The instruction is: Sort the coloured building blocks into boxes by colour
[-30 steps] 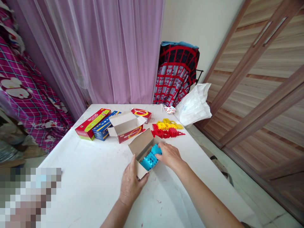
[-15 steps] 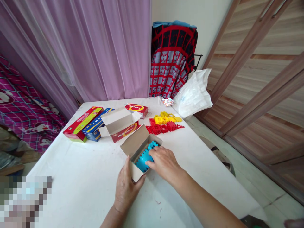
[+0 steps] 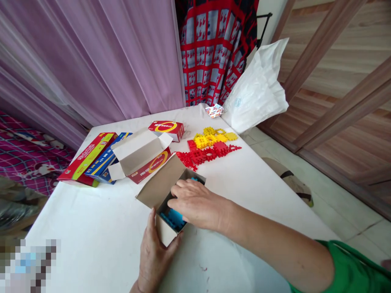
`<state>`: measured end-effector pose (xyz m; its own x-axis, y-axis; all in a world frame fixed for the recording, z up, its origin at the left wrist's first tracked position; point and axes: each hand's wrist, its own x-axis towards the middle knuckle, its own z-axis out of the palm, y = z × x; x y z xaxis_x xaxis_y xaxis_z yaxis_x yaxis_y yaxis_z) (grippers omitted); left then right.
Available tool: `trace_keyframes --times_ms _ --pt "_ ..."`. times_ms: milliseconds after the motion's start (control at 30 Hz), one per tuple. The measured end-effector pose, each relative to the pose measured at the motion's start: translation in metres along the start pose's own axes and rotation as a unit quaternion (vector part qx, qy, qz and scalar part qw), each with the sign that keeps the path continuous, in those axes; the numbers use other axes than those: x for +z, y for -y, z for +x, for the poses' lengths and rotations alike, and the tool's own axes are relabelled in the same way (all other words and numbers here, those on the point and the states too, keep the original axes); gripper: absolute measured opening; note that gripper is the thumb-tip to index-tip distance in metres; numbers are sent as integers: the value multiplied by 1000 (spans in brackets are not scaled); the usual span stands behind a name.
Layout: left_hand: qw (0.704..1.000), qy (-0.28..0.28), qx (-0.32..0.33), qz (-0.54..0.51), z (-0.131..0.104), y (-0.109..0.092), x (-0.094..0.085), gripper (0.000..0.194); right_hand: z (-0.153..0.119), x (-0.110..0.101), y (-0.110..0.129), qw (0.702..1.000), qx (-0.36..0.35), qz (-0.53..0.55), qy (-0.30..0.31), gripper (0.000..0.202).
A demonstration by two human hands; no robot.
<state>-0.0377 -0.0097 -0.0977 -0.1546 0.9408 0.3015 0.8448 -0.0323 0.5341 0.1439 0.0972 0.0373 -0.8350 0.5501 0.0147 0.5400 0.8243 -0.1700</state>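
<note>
Blue plastic pieces (image 3: 174, 217) lie inside an open carton (image 3: 163, 183) near the middle of a white-covered tabletop (image 3: 100, 232). A person's left hand (image 3: 154, 254) clasps the carton's near end, its grip parted just enough to span the corner, thumb and fingers on different sides. The right hand (image 3: 197, 203) dips in over the pieces, fingers curled; its knuckles hide the fingertips, so whether that grip pinches one cannot be told. Beyond lie, from left, a red-and-lime box (image 3: 87, 160), a blue box (image 3: 105, 162) and a red box with raised flaps (image 3: 149, 166), with a smaller red box (image 3: 167, 130) behind. Yellow pieces (image 3: 201, 141) sit just behind red pieces (image 3: 195, 158); a white plastic bag (image 3: 259, 87) stands at the far right corner. A purple curtain (image 3: 122, 57), red-checked cloth (image 3: 210, 53) and wood-grained doors (image 3: 332, 81) form the backdrop.
</note>
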Motion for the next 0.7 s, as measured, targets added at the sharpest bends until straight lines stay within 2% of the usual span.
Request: trace_keyframes --times_ms 133,267,533,700 --pt "1000 -3 5 10 -1 1 0 96 15 -6 7 998 -15 -29 49 16" --pt "1000 -4 12 8 -1 2 0 97 20 -2 9 998 -33 -31 40 18" --pt "999 -5 32 7 1 0 0 98 21 7 -2 997 -59 3 50 12" --pt "999 -8 45 4 2 -1 1 96 31 15 -1 995 5 70 71 19"
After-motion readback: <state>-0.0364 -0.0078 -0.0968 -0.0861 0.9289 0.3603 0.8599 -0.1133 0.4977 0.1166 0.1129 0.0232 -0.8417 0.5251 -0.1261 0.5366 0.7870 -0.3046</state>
